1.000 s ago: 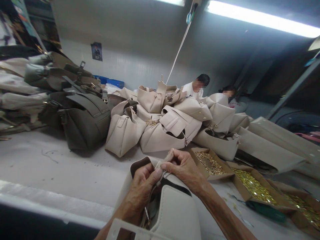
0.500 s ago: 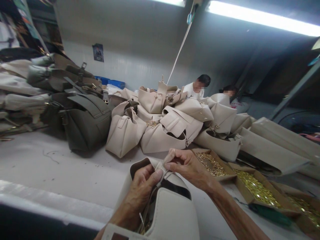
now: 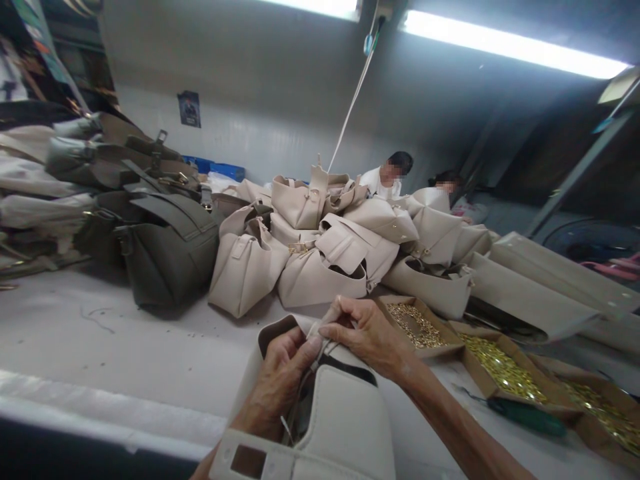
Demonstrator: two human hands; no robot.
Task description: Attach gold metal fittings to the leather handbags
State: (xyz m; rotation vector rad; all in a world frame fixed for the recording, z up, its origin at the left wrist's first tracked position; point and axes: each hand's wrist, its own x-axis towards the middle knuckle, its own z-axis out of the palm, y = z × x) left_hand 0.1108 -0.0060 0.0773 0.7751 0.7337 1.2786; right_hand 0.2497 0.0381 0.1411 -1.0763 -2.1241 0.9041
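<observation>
Here, below the fingers: a smooth cream leather-look handbag [image 3: 353, 420], its mouth facing up, its body reaching from under the fingers down between the two forearms.
Left hand [image 3: 283, 363]: curled nearly closed at the handbag's far rim, thumb outside, pressing on the rim; some fingertips are hidden.
Right hand [image 3: 370, 333]: thumb and forefinger pinched together on a narrow cream strip [image 3: 315, 328], right beside the left thumb, the other fingers folded in.
Near the left forearm: a cream band with a rectangular cut-out [image 3: 280, 460], at the near end of the handbag.
Beyond the fingertips: a heap of cream handbags [image 3: 350, 247], apart from the hands.
Beyond and left of the left hand: a dark grey-green handbag [image 3: 173, 260] on the pale worktop [image 3: 135, 347].
Just right of the right hand: an open brown cardboard box [image 3: 440, 350] of small gold-coloured pieces [image 3: 415, 325].
</observation>
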